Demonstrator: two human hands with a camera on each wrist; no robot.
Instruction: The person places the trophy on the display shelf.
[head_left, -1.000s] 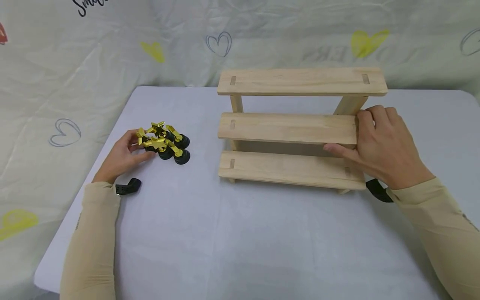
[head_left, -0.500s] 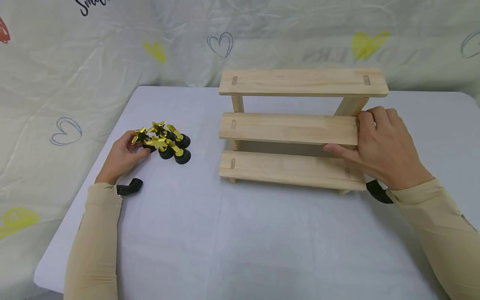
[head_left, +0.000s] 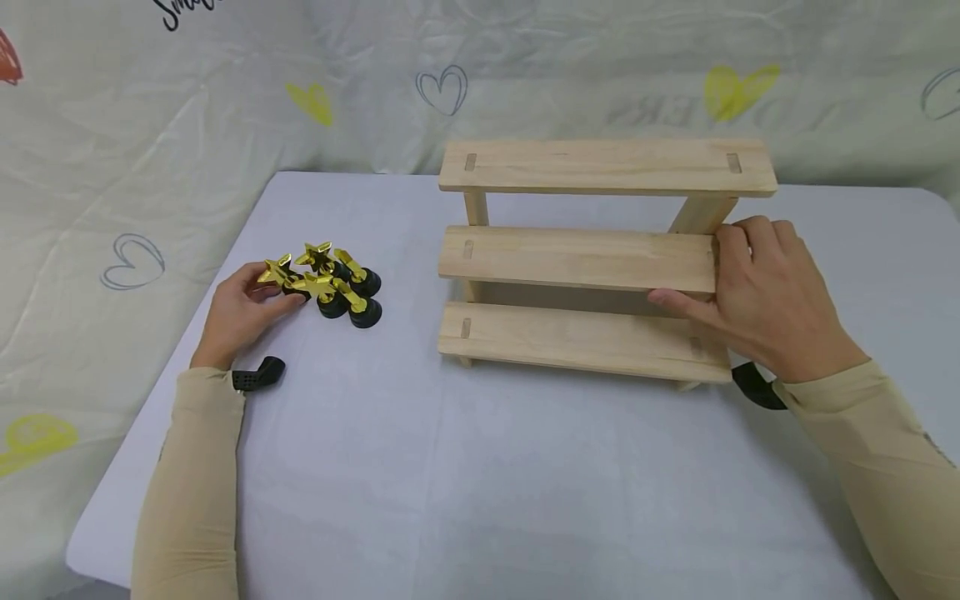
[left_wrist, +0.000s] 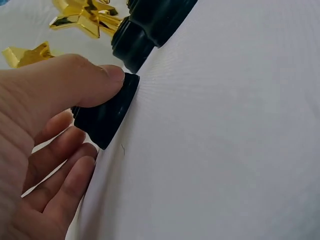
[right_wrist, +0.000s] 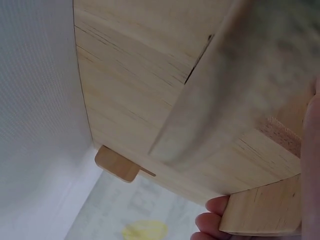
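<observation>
At the table's left, my left hand holds a small star trophy with a gold star and a black base. In the left wrist view the thumb presses one side of its black base, and the fingers curl round behind. Several more star trophies stand close together just right of it. My right hand grips the right end of a three-tier wooden display shelf, thumb along the front edge of the middle board. In the right wrist view, fingertips show beside a board's end.
A white-covered table carries everything. Behind it hangs a pale cloth backdrop printed with hearts and lettering. The shelf stands near the table's back edge, its tiers rising toward the backdrop.
My left hand has turned the held trophy a little, its star now tipping toward the left, and the thumb has shifted slightly. The right hand and shelf stay put.
</observation>
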